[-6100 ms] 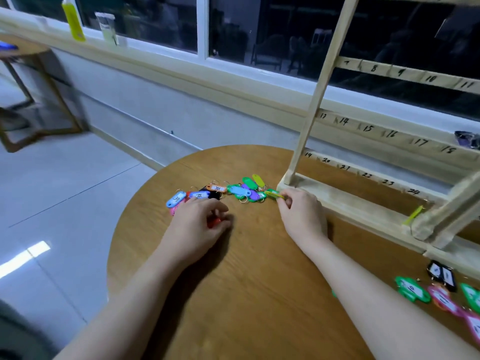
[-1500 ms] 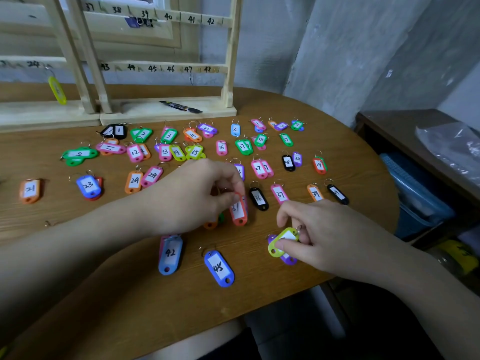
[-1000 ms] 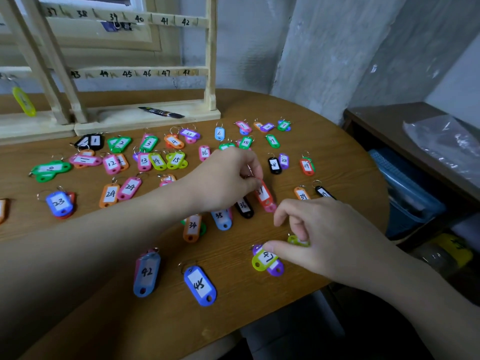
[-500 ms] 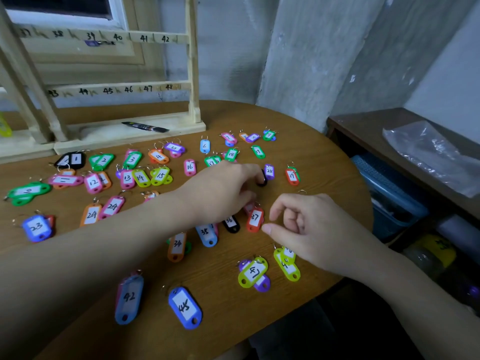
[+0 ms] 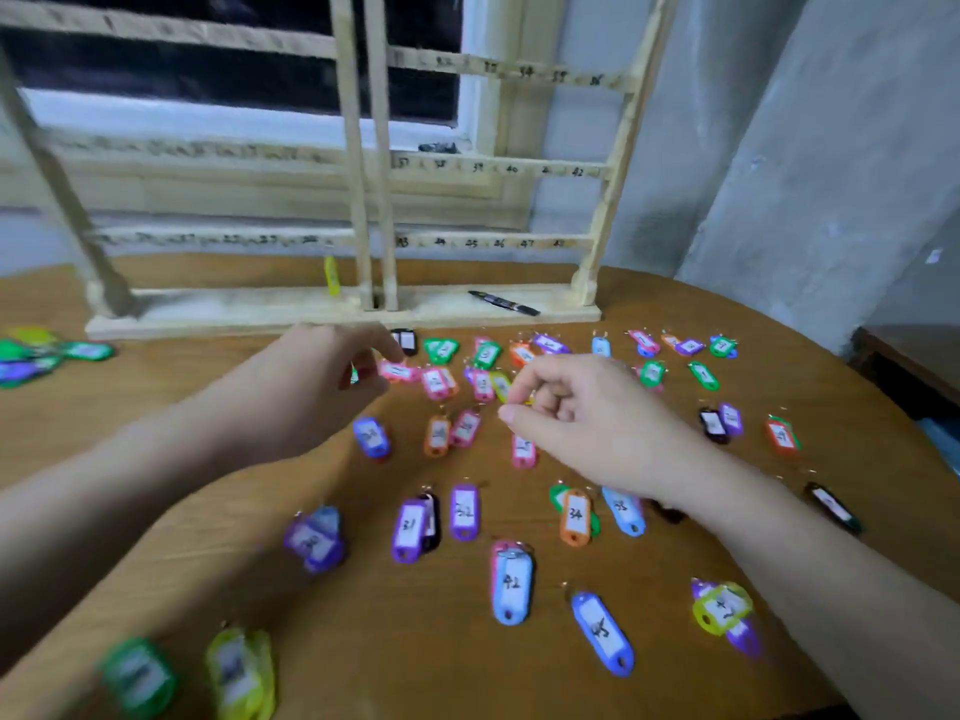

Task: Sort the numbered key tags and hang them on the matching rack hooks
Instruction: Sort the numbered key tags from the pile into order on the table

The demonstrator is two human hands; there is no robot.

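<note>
Across the wooden surface (image 5: 156, 407) the key tags (image 5: 511, 582) lay label-up in loose rows, low numbers nearest the rack (image 5: 363, 200), higher ones toward the near edge. My read: laid flat and spread out so each number could be read and picked in order. Readable near tags: purple 31 (image 5: 409, 530), purple 32 (image 5: 464, 511), orange 34 (image 5: 575, 517), light blue 42, blue 45 (image 5: 602, 632), yellow-green 47 (image 5: 722, 608). Several sat doubled up, one tag partly over another. A separate unsorted heap (image 5: 36, 353) sat at far left.

Rack stood upright at the back of the surface, numbered rails facing the person. Only one tag hung on it, a yellow one (image 5: 331, 275) on the lowest left rail. So sorting looked mostly done, hanging barely begun. A black marker (image 5: 503, 302) lay on the rack base.

Left hand (image 5: 322, 376) reached forward over the back rows, palm down, fingers curled, fingertips at a pink tag (image 5: 399, 370). Motion blur; can't tell whether it actually gripped that tag or just touched it.

Right hand (image 5: 576, 407) hovered above the middle rows, wrist raised, thumb and forefinger nearly together, other fingers curled in. Nothing clearly visible between the fingertips; blur again, so can't tell whether it held anything.

Both forearms came in from the near edge, angled inward toward the low-number rows.
</note>
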